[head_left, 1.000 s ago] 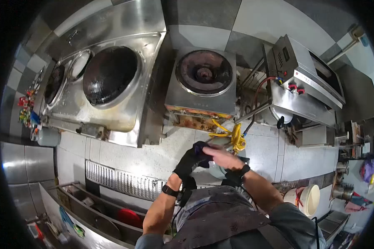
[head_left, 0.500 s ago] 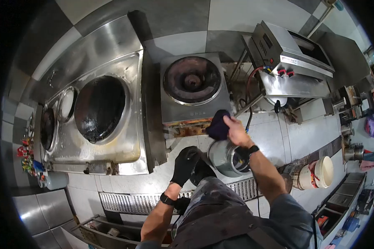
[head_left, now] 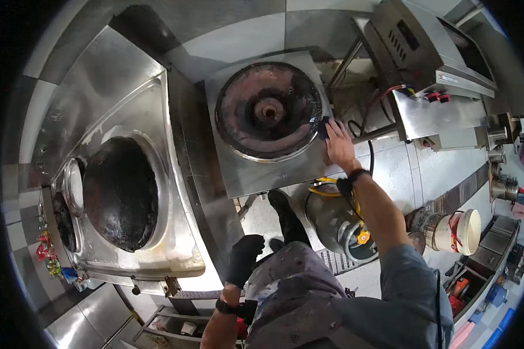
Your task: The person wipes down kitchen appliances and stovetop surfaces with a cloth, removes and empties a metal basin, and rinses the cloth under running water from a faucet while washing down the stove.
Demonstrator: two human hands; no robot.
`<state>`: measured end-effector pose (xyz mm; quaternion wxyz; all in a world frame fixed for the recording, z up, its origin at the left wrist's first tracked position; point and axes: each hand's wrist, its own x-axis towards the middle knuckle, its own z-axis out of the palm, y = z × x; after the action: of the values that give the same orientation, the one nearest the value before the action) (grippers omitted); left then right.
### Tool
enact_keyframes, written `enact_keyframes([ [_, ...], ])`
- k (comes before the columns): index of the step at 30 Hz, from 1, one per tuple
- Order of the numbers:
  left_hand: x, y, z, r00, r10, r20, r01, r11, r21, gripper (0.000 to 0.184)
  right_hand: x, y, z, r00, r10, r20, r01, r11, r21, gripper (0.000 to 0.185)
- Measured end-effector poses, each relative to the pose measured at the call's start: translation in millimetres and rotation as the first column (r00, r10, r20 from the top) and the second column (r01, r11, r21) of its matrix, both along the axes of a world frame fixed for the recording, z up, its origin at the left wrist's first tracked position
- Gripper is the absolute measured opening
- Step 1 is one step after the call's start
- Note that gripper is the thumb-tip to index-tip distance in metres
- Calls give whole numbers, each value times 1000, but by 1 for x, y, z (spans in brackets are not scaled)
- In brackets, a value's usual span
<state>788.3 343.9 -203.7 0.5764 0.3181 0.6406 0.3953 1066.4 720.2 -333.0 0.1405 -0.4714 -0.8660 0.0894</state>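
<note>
Nearest to me, two trousered legs (head_left: 297,267) fill the bottom of the head view, with one dark boot (head_left: 286,215) clearly showing on the floor (head_left: 262,224). The left hand (head_left: 245,256), in one black glove, hovers by the left leg, its fingers drawn inward; I cannot tell how tightly they close. Each of my two wrists carries one black band (head_left: 360,173).

Just beyond the legs, one gas cylinder (head_left: 326,215) stands near the front of the burner stand, with one yellow valve (head_left: 363,237) at its top and a yellow hose (head_left: 326,192) alongside.

Further up, my right hand (head_left: 340,148) is bare, its fingers stretched out over one dark cloth (head_left: 324,129), pressing it to the right edge of one steel burner stand (head_left: 247,177). That stand holds one round wok burner (head_left: 268,110).

On the left, one steel worktop (head_left: 180,250) carries three round items: one large blackened wok (head_left: 121,195), dome up; one white round piece (head_left: 75,186); and one smaller dark round piece (head_left: 64,221) past it. Off to the right stands one cream bucket (head_left: 466,232). Beyond the burner stand sits one steel oven (head_left: 402,49) with two red knobs (head_left: 432,97) on its front.
</note>
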Motion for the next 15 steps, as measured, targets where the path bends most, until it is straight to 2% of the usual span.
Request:
enact_keyframes([
  [1,-3,8,-6,1000,9,5,-9,1000,-15,21,-4,-20,4,999,-20,40,17,998,64,52],
  [2,-4,15,-13,991,-86,-107,89,996,28,22,-13,-32,8,998,-51,32,49,997,63,54],
  [5,-7,16,-35,922,-228,-312,277,953,125,24,-47,-84,-4,990,-142,-2,142,989,32,61],
  [7,-8,28,-26,933,-258,-250,290,952,101,25,-87,-116,2,977,-212,-19,211,977,-27,71],
  [9,-14,30,-11,909,-287,-303,342,928,150,23,-131,-147,14,962,-272,2,270,958,-98,81],
  [12,-25,24,0,900,-324,-294,375,917,137,21,-182,-183,21,970,-241,-32,234,962,-139,84],
  [14,-28,13,6,994,-107,11,108,989,-98,19,-213,-204,26,992,-121,-19,114,967,-228,84],
  [15,-30,9,8,994,-109,10,110,989,-95,19,-232,-214,16,997,-73,-40,62,973,-221,81],
])
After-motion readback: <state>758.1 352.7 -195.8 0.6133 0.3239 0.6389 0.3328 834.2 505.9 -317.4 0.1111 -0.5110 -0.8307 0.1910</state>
